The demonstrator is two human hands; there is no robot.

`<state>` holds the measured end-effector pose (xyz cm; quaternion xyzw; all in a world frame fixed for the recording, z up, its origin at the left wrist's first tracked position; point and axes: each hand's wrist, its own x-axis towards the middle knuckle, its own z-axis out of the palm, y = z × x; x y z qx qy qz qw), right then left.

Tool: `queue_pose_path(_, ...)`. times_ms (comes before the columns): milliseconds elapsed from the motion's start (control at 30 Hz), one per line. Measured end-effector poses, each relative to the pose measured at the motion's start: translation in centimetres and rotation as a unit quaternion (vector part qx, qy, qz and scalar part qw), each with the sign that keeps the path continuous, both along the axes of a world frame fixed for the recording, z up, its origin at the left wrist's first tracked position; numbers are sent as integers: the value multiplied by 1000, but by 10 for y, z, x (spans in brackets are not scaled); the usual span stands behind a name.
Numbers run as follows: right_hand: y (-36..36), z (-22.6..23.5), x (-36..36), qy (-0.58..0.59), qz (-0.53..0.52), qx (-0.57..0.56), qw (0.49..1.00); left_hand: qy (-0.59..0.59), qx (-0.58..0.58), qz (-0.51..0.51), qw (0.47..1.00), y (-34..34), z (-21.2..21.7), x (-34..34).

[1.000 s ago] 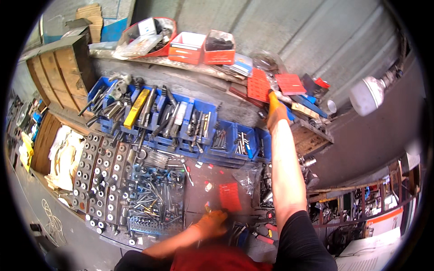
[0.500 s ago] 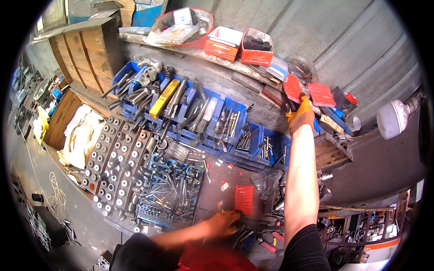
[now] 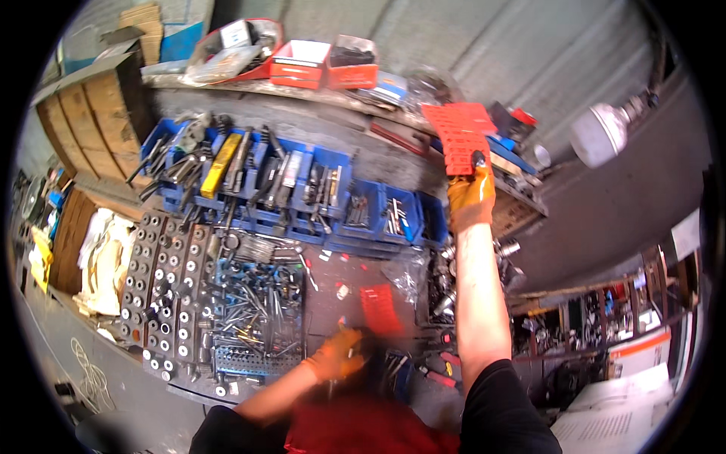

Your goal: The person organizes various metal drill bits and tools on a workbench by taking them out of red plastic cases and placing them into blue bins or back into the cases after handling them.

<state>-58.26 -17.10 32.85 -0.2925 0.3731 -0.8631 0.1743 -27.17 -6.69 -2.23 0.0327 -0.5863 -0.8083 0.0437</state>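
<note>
Right hand (image 3: 470, 198), orange-gloved, grips a flat red ribbed plastic holder (image 3: 463, 138).

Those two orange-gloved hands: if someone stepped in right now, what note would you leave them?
Right hand: arm stretched out, gripping a red ribbed plastic tray raised near the far shelf.
Left hand: blurred, low over the dark bench beside a smaller flat red plastic holder; I cannot tell whether it grips anything.
Blue plastic bins of tools line the bench's back.
Done: red tray lifted. Left: tray not yet set down.
</note>
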Motion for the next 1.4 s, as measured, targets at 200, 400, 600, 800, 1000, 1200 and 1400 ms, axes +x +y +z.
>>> queue_pose_path(200, 124, 21, 126, 46, 113, 132, 984, 106, 139, 49, 983, -60, 188, 7)
queue_pose_path(400, 205, 28, 202, 5, 139, 180, 974, 268, 281, 161, 907, -49, 285, 41)
queue_pose_path(600, 265, 38, 228, 41, 130, 197, 971, 223, 212, 281, 909, 21, 324, 80)
queue_pose_path(800, 311, 52, 244, 86, 129, 171, 973, 272, 179, 282, 903, 77, 331, 111)
queue_pose_path(1000, 349, 51, 256, 112, 133, 215, 961, 224, 102, 327, 912, 110, 328, 124)
queue_pose_path(1200, 373, -56, 261, -13, 268, 353, 896, 146, -65, 306, 938, 123, 242, 109)
queue_pose_path(1400, 377, -175, 261, -135, 363, 450, 805, -68, 210, 169, 960, 137, 178, 126)
